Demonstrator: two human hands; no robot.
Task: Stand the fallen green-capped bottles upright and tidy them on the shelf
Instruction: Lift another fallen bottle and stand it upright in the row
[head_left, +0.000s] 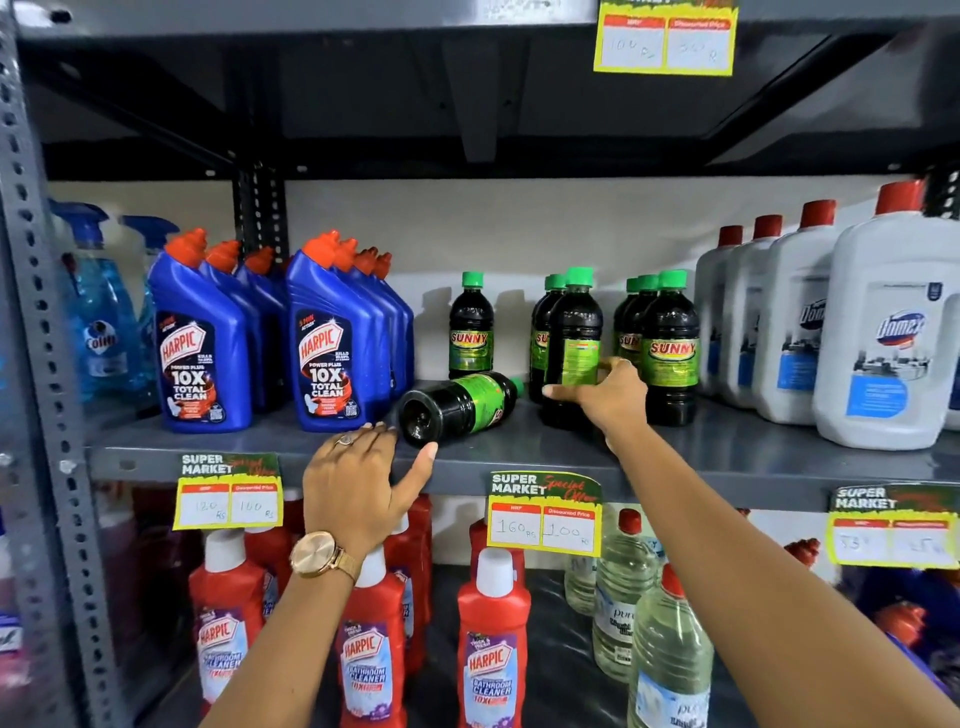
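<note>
Grey steel shelving fills the head view, and the middle shelf (727, 457) carries the green-capped bottles between blue toilet-cleaner bottles (202, 343) on the left and white jugs (883, 332) on the right. One fallen bottle (457, 408) lies on its side near the front edge, base towards the camera and cap pointing back. The left hand (358, 483) hovers open just beside that base, thumb almost touching it and fingers spread, gripping nothing. The right hand (608, 397) is wrapped around the lower body of an upright bottle (571, 343), fingers across its label. Counting green caps: one lying, one standing alone (470, 327) behind it, two in the middle group including the held one, and three in the right-hand cluster (670, 348), so seven in sight; more may hide behind. These look like full plastic bottles of dark liquid, so probably fairly heavy, stiff, and smooth enough to slip. The fallen one will likely roll, so it seems best taken around the labelled middle and tipped up onto its base.
</note>
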